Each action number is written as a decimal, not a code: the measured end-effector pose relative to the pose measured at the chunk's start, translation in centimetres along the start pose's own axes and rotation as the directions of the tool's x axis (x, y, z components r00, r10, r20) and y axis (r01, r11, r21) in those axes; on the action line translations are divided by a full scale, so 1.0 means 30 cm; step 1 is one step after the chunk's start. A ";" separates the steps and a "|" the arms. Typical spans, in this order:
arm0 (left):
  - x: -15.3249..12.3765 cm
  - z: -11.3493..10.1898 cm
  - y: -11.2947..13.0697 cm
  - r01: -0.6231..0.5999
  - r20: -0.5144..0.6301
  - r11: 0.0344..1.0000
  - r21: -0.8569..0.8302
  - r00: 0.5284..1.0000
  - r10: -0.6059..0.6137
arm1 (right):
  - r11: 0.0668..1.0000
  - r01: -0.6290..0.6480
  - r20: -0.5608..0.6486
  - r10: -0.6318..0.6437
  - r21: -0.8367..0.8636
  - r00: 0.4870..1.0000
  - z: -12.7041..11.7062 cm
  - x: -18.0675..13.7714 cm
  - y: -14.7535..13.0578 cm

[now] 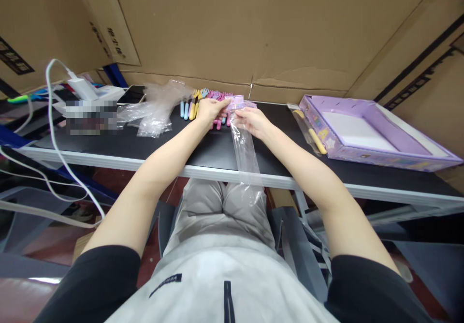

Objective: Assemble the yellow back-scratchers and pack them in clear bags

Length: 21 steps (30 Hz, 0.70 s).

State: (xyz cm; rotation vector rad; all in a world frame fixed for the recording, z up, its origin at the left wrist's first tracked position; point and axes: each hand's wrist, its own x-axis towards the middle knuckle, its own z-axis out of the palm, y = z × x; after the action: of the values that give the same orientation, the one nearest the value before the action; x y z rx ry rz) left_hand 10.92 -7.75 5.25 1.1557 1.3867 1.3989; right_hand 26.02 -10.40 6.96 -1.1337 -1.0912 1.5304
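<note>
- The bag (246,156) was pinched at its purple top by the left hand (211,109) and the right hand (253,121), fingers closed, its tail draped past the table (213,151) edge.
- Claws (186,110) were partly hidden by the left hand.
- Loose bags (155,110) were spread leftward; a box (384,157) was set rightward.

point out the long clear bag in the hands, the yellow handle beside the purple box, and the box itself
long clear bag (245,154): head view, middle of its hanging length
yellow handle (317,141): head view, middle of the grip
purple box (362,155): head view, outside of its near wall
</note>
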 end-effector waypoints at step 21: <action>0.012 0.001 -0.017 -0.054 0.091 0.997 -0.048 0.994 0.058 | 0.993 0.114 -0.048 -0.113 0.016 0.992 -0.042 0.060 0.018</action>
State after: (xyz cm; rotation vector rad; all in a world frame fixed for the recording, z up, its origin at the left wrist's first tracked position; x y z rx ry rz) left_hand 10.85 -7.36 4.76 1.2225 1.2605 1.3919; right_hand 26.87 -8.60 5.90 -1.0716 -1.0885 1.4159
